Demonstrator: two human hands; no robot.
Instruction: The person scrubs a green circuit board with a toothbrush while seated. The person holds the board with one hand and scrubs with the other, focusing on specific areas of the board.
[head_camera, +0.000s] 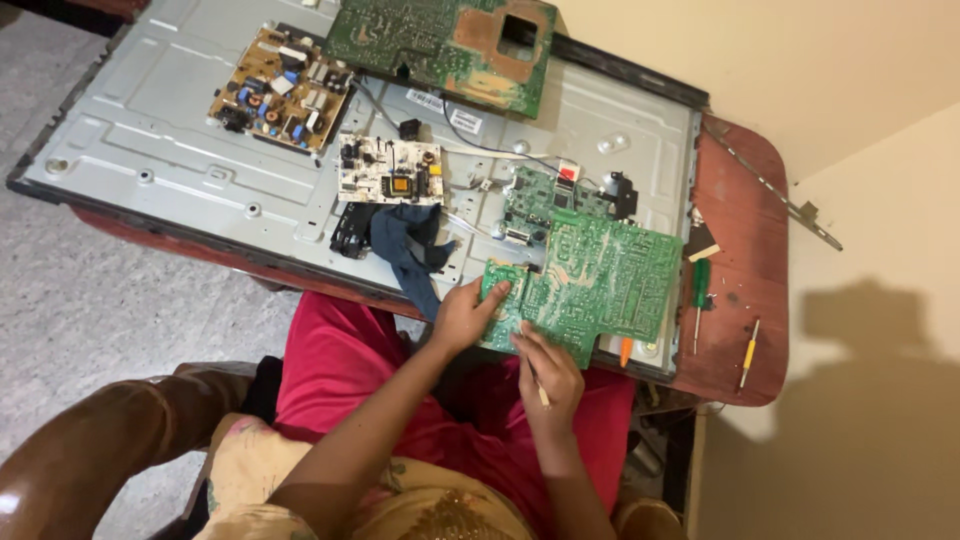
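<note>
- The left hand (465, 318) pinches the near left corner of the green board (590, 285), low centre of the frame; the hold is on one edge only, so the board could tip or slide.
- The right hand (548, 372) is closed around a thin stick (538, 385) at the board's near edge; a slip could scratch the traces.
- The board overhangs the metal panel (160, 150); it could drop into the lap.
- The screwdriver (700, 295) at right lies near the table (750, 250) edge and could roll off.

This looks like a home repair corner used as an electronics workshop. A grey metal television back panel (150, 140) lies on a small reddish wooden table (745, 250), with bare green and tan circuit boards (600, 280) from ten to two o'clock. Green-handled (701, 285) and yellow-handled screwdrivers (749, 352) lie at three o'clock, against plain cream walls (800, 60) and a speckled floor (70, 290).
</note>
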